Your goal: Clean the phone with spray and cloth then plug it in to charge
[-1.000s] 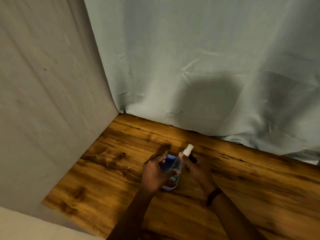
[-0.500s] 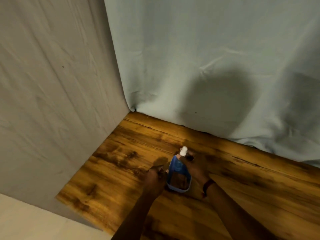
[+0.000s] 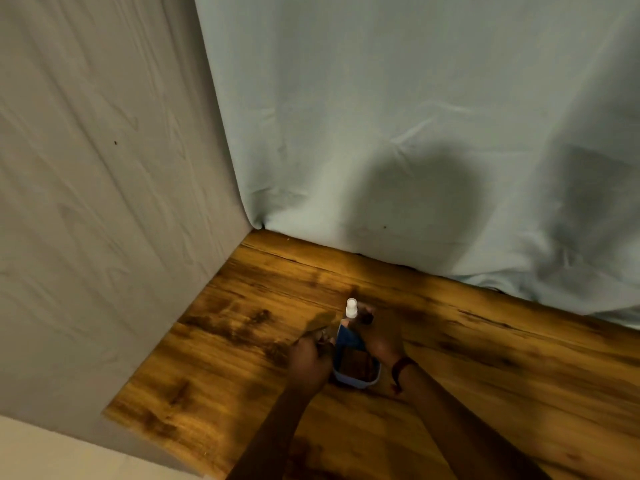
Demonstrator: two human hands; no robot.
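A phone (image 3: 356, 368) in a light blue case lies tilted between my hands, low over the wooden table (image 3: 242, 327). Its dark screen faces up and mirrors the wood grain. My left hand (image 3: 308, 358) grips the phone's left edge. My right hand (image 3: 381, 337) is closed around a small clear spray bottle (image 3: 351, 308) with a white nozzle. The bottle stands upright at the phone's far end, and its body is mostly hidden by my fingers. No cloth or charging cable is in view.
A pale blue sheet (image 3: 415, 133) hangs behind the table, and a grey draped panel (image 3: 86, 202) closes off the left side. The table's left front corner (image 3: 110, 415) is near the bottom left. A dark band sits on my right wrist (image 3: 401, 365).
The bottle has gone from slanting across the phone to standing upright at its far end. The phone's screen now faces up more. Both hands sit lower and further right in view.
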